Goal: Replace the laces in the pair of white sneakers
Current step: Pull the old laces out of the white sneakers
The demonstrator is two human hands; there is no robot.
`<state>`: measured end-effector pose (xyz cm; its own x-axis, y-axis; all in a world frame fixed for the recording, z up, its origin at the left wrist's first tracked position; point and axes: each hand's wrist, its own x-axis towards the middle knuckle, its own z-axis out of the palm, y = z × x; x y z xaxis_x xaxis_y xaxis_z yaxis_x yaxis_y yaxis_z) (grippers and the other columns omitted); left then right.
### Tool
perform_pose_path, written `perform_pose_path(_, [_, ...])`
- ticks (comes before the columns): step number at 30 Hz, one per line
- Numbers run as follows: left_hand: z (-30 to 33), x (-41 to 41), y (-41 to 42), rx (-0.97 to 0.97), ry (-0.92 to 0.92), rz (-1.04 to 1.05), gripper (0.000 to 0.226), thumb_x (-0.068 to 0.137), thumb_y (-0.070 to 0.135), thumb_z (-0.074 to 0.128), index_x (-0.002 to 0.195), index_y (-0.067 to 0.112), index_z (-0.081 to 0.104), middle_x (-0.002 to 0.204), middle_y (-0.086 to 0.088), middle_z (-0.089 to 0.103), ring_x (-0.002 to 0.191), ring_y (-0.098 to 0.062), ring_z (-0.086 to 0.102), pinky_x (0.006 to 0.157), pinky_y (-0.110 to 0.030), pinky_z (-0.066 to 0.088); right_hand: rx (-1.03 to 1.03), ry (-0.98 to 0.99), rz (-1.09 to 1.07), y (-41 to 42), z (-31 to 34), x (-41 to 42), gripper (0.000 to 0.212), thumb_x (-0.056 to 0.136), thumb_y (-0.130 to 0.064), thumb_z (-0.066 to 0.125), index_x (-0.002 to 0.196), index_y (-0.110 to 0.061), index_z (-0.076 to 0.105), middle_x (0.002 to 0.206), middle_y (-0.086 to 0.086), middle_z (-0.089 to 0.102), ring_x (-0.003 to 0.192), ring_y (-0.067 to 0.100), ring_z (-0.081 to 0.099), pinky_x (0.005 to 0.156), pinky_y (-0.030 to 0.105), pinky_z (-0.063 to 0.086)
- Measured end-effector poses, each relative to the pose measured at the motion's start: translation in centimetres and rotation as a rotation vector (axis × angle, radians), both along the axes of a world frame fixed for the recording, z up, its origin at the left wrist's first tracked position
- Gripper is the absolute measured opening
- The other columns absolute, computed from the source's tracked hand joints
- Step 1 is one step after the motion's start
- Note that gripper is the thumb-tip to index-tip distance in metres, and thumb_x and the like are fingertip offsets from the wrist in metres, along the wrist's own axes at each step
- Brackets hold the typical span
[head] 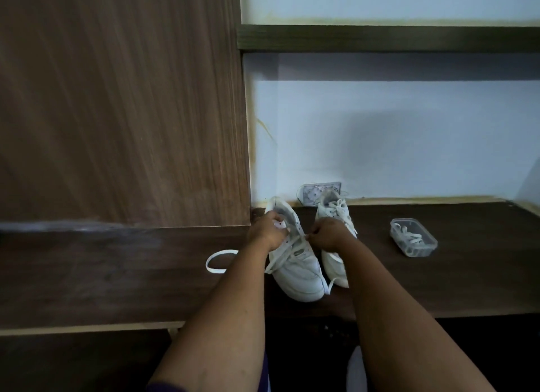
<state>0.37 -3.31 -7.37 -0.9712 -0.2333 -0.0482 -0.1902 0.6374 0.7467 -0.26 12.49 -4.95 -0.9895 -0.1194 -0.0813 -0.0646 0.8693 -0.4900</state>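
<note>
right hand [325, 235] grip is pinched together on the lace [287, 252] at the eyelet row of the left sneaker [295, 263]; whether the end is going in or coming out can't be read at this size. left hand [267, 231] grip is curled round that sneaker's collar, bracing it. landmark = left sneaker: it sits toe toward the person on the dark surface [438, 277], lace crossed only over part of its eyelets, with loose lengths trailing off its near-left side. the right sneaker [336, 245] is just beside it on the right, partly hidden behind the right forearm, its lace looks fully threaded and knotted up top. a loose lace loop [217, 261] lies on the surface to the left of it. a clear plastic tub [413, 241] holding more white laces sits well apart to the right. a wall socket [318, 192] is behind it. judgement: mid-lacing on the first shoe, roughly half the task open. next move likely needs the lace end fed through the next eyelet while the left hand holds the shoe steady, then even tension on both ends.
</note>
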Motion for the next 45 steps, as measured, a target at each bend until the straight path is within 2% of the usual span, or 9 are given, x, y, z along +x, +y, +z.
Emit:
perform_pose_path(5, [-0.7, -0.2, 0.7, -0.137, -0.011, -0.001, 0.052, 0.084, 0.045, 0.065, 0.130, 0.028, 0.046, 0.136, -0.006, 0.049, 0.122, -0.029, 0.052, 0.088, -0.031, 0.042, 0.156, -0.143, -0.267, 4.5, 1.9, -0.3, 0.023, 0.065, -0.026, 0.059, 0.081, -0.009, 0.063, 0.086, 0.008, 0.067, 0.080, 0.025, 0.065, 0.075, 0.029, 0.050])
perform_pose_path(10, [-1.0, -0.2, 1.1, -0.146, -0.227, 0.036, 0.057, 0.088, 0.052, 0.055, 0.130, 0.012, 0.056, 0.128, -0.012, 0.062, 0.115, -0.029, 0.061, 0.085, -0.029, 0.046, 0.348, -0.555, -0.122, 6.1, 0.7, -2.1, 0.033, 0.034, -0.015, 0.060, 0.067, -0.009, 0.063, 0.079, 0.009, 0.065, 0.074, 0.026, 0.062, 0.082, 0.035, 0.051])
perform_pose_path(14, [-1.4, -0.2, 1.5, -0.115, -0.313, -0.031, 0.063, 0.081, 0.056, 0.064, 0.121, 0.007, 0.063, 0.116, -0.015, 0.068, 0.102, -0.028, 0.066, 0.083, -0.031, 0.051, 0.355, -0.488, -0.002, 2.7, 1.8, 0.5, 0.026, 0.065, -0.032, 0.079, 0.082, -0.013, 0.071, 0.097, 0.005, 0.067, 0.092, 0.023, 0.065, 0.091, 0.037, 0.052])
perform_pose_path(17, [-1.0, 0.1, 1.5, -0.140, -0.279, -0.007, 0.064, 0.084, 0.049, 0.064, 0.133, 0.011, 0.052, 0.118, -0.011, 0.066, 0.098, -0.026, 0.065, 0.078, -0.028, 0.048, 0.244, -0.171, 0.047, 0.3, -0.1, 0.6, 0.052, 0.087, -0.050, 0.059, 0.118, -0.008, 0.059, 0.123, 0.009, 0.060, 0.114, 0.027, 0.056, 0.094, 0.035, 0.045])
perform_pose_path(20, [-1.2, 0.0, 1.5, -0.132, -0.272, -0.023, 0.051, 0.085, 0.048, 0.062, 0.120, 0.010, 0.063, 0.114, -0.012, 0.069, 0.097, -0.026, 0.068, 0.085, -0.031, 0.054, 0.124, -0.028, 0.076, -0.6, -1.5, 0.7, 0.042, 0.094, -0.042, 0.052, 0.116, -0.008, 0.057, 0.118, 0.011, 0.060, 0.113, 0.027, 0.054, 0.087, 0.031, 0.042])
perform_pose_path(30, [-1.8, -0.7, 0.9, 0.079, -0.365, -0.092, 0.036, 0.089, 0.040, 0.066, 0.097, 0.005, 0.061, 0.090, -0.017, 0.065, 0.091, -0.030, 0.067, 0.085, -0.037, 0.055, 0.028, -0.078, -0.257, 4.0, 0.5, -0.1, 0.039, 0.066, -0.037, 0.059, 0.095, -0.012, 0.062, 0.098, 0.007, 0.067, 0.089, 0.024, 0.065, 0.075, 0.028, 0.051])
perform_pose_path(35, [-1.0, 0.2, 0.6, 0.224, -0.612, -0.178, 0.031, 0.098, 0.017, 0.052, 0.068, 0.016, 0.043, 0.061, 0.000, 0.035, 0.053, -0.010, 0.031, 0.057, -0.021, 0.033, 0.026, 0.045, -0.145, 3.2, -0.3, 0.0, 0.038, 0.083, -0.033, 0.064, 0.112, -0.008, 0.062, 0.117, 0.012, 0.063, 0.108, 0.027, 0.059, 0.082, 0.030, 0.047])
perform_pose_path(39, [0.4, 0.2, 0.5, 0.400, -0.444, -0.038, 0.018, 0.089, 0.010, 0.049, 0.072, 0.015, 0.050, 0.063, 0.000, 0.042, 0.054, -0.012, 0.039, 0.060, -0.024, 0.041, -0.181, 0.054, 0.104, 0.7, 0.4, 1.2, 0.020, 0.089, -0.015, 0.056, 0.103, -0.019, 0.070, 0.106, 0.002, 0.067, 0.095, 0.017, 0.061, 0.080, 0.025, 0.047])
perform_pose_path(45, [-0.5, 0.7, 0.0, 0.251, -0.492, -0.027, 0.023, 0.094, 0.023, 0.057, 0.074, 0.012, 0.053, 0.071, -0.002, 0.050, 0.060, -0.012, 0.043, 0.058, -0.024, 0.040, 0.089, -0.063, 0.269, -0.8, -1.0, 1.3, 0.032, 0.079, -0.006, 0.072, 0.108, -0.018, 0.070, 0.104, 0.000, 0.058, 0.087, 0.012, 0.056, 0.060, 0.015, 0.042])
